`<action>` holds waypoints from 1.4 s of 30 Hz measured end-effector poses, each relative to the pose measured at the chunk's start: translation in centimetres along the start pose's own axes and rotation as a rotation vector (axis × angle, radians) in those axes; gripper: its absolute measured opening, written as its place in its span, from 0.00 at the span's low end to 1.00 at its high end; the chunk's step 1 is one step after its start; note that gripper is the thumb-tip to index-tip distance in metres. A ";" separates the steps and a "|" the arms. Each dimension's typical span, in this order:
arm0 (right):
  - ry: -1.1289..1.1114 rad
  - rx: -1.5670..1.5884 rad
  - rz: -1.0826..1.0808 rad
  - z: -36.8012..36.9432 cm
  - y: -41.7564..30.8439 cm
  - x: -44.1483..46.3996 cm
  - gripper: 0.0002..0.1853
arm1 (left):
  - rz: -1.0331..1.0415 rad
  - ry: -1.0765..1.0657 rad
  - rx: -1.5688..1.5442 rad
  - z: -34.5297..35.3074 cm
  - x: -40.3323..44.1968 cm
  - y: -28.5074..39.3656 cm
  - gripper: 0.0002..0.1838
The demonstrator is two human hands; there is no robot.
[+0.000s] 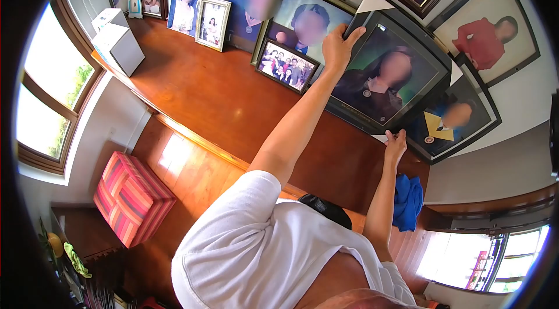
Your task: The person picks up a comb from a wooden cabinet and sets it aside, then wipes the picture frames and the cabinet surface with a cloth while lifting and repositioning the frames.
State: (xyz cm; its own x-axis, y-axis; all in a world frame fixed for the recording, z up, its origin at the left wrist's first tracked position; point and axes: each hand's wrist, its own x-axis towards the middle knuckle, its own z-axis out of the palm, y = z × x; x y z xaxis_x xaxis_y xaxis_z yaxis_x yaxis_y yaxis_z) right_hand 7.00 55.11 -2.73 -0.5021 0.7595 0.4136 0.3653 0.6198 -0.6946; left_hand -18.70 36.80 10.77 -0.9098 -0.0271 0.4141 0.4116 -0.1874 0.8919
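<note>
A large dark-framed portrait (381, 76), with light corner pieces on its frame, leans against other pictures at the back of the brown wooden top (198, 88). My left hand (340, 47) grips its upper left edge, thumb over the frame. Lower down, my right hand (396, 145) holds the bottom edge near a corner, fingers bent round it. A small group photo (287, 66) stands just left of the portrait, before a larger framed portrait (303, 24). Another framed portrait (451, 120) leans to the right, partly covered by the held one.
Several framed photos, including a small white-framed one (213, 22), stand along the back left. White boxes (118, 47) sit at the left end. A blue cloth (407, 201) hangs low right. A striped cushioned stool (131, 198) stands on the floor, left.
</note>
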 end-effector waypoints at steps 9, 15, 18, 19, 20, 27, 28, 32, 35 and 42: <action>-0.024 -0.039 0.013 -0.4 -0.7 -0.1 0.16 | -0.004 -0.101 0.177 -1.1 0.1 1.1 0.28; 0.002 -0.032 0.007 -0.3 -0.8 -0.2 0.16 | 0.044 -0.066 0.016 -2.3 -1.2 1.0 0.21; 0.006 -0.027 0.012 -0.4 -0.8 -0.2 0.16 | 0.126 -0.045 0.029 -3.1 -1.8 0.2 0.19; 0.005 -0.022 0.014 -0.4 -0.9 -0.2 0.16 | 0.163 -0.041 0.051 -3.3 -2.1 -0.2 0.18; 0.001 -0.034 0.011 -0.5 -1.0 -0.2 0.16 | 0.158 -0.051 0.067 -3.5 -2.3 -0.4 0.19; -0.009 -0.018 0.032 -0.5 -1.0 -0.2 0.16 | 0.130 -0.095 0.110 -4.3 -3.4 -1.0 0.21; -0.011 -0.010 0.046 -0.6 -1.2 -0.3 0.16 | 0.122 -0.099 0.112 -4.3 -3.6 -0.9 0.21; 0.041 -0.061 0.019 0.0 0.9 0.0 0.20 | 0.175 -0.088 0.152 -4.4 -3.8 -1.1 0.22; 0.018 -0.128 0.013 0.5 2.4 0.3 0.24 | 0.192 -0.080 0.080 -4.4 -3.9 -1.9 0.26; -0.165 0.113 0.082 0.9 6.2 2.0 0.27 | 0.244 0.035 0.221 -6.0 -5.4 -3.4 0.28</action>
State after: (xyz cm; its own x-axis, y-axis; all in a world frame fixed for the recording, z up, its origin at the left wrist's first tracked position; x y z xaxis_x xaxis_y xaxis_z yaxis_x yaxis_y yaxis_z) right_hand 7.54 60.31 -6.73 -0.5993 0.7578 0.2579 0.3244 0.5245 -0.7872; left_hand -15.51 31.74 4.36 -0.7826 -0.0799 0.6174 0.6158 0.0462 0.7865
